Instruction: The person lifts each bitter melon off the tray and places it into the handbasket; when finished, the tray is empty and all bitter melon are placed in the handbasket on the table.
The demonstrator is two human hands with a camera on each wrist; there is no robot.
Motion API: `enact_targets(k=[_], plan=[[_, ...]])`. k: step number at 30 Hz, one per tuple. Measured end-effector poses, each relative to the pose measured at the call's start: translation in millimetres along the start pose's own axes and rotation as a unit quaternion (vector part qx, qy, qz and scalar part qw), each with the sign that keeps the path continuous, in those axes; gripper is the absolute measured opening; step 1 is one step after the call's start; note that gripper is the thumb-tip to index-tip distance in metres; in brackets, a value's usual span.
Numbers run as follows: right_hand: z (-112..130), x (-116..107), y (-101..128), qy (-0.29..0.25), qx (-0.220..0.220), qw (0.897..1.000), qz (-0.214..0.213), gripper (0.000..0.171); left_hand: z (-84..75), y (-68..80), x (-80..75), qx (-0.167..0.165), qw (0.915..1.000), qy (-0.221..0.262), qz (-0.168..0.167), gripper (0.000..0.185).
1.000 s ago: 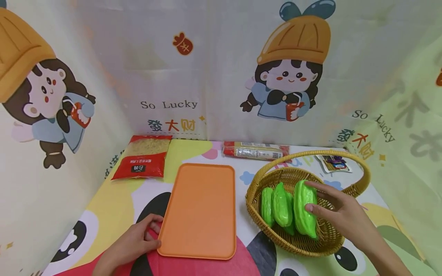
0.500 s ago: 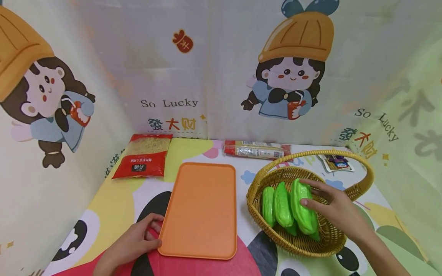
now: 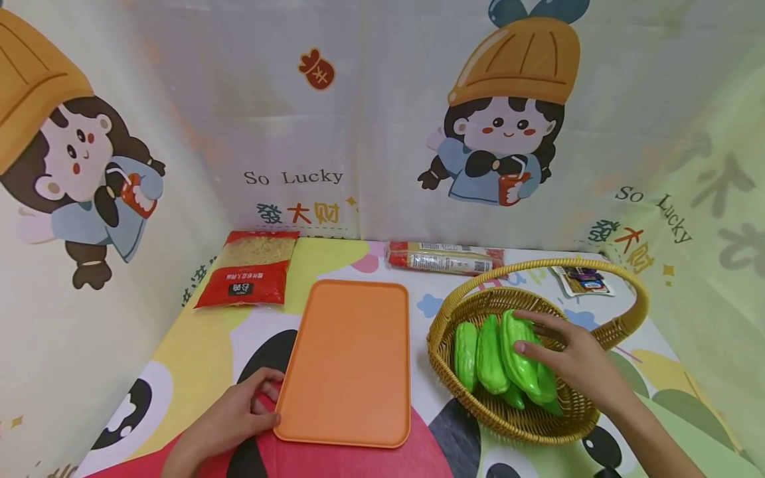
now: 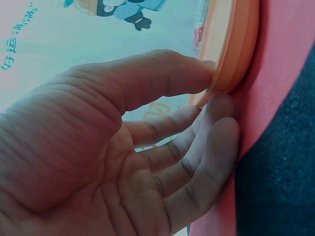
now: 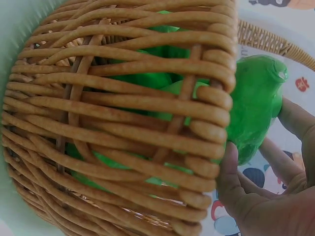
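My left hand (image 3: 270, 402) lies at the near left corner of a flat orange tray (image 3: 346, 358). In the left wrist view its thumb (image 4: 197, 73) presses on the tray's rim (image 4: 236, 44) and the fingers sit under the edge, pinching it. My right hand (image 3: 528, 332) reaches into a wicker basket (image 3: 442, 318), thumb and fingers curled round a glossy green gourd (image 3: 514, 355). Two more green gourds (image 3: 465, 355) (image 3: 490, 358) lie beside it on the left. The right wrist view shows the held gourd (image 5: 256, 108) behind the basket's weave (image 5: 147, 108).
A red noodle packet (image 3: 251, 269) lies behind the tray on the left. A long wrapped packet (image 3: 445, 259) lies along the back, and a small sachet (image 3: 582, 280) lies behind the basket's handle (image 3: 633, 292). Printed cloth walls close in three sides.
My right hand and its gourd have sunk lower into the basket and shifted slightly left, the gourd now lying flatter against the others. The left hand has stayed at the tray's corner.
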State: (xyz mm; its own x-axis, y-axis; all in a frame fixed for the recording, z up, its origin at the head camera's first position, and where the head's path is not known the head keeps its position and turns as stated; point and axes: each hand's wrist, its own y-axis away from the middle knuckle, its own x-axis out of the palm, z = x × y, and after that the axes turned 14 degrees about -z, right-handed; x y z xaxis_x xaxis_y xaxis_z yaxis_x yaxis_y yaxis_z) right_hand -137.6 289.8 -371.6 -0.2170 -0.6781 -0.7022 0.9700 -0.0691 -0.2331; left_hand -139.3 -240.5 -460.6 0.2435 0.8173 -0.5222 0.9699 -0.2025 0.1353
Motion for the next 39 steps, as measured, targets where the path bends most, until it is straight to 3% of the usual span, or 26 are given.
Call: enact_targets(k=[29, 34, 39], plan=[[-1, 1, 4, 0.004, -0.010, 1.000, -0.010, 0.055, -3.2, 1.1, 0.9, -0.002, 1.0000, -0.006, -0.003, 0.061], [3, -6, 9, 0.016, -0.023, 0.999, -0.040, 0.050, -2.9, 0.5, 0.5, 0.000, 0.9999, -0.009, -0.005, 0.061], [6, -27, 26, -0.022, -0.058, 0.992, -0.112, 0.045, -3.2, 0.7, -0.7, -0.003, 0.9994, -0.035, -0.008, 0.061]])
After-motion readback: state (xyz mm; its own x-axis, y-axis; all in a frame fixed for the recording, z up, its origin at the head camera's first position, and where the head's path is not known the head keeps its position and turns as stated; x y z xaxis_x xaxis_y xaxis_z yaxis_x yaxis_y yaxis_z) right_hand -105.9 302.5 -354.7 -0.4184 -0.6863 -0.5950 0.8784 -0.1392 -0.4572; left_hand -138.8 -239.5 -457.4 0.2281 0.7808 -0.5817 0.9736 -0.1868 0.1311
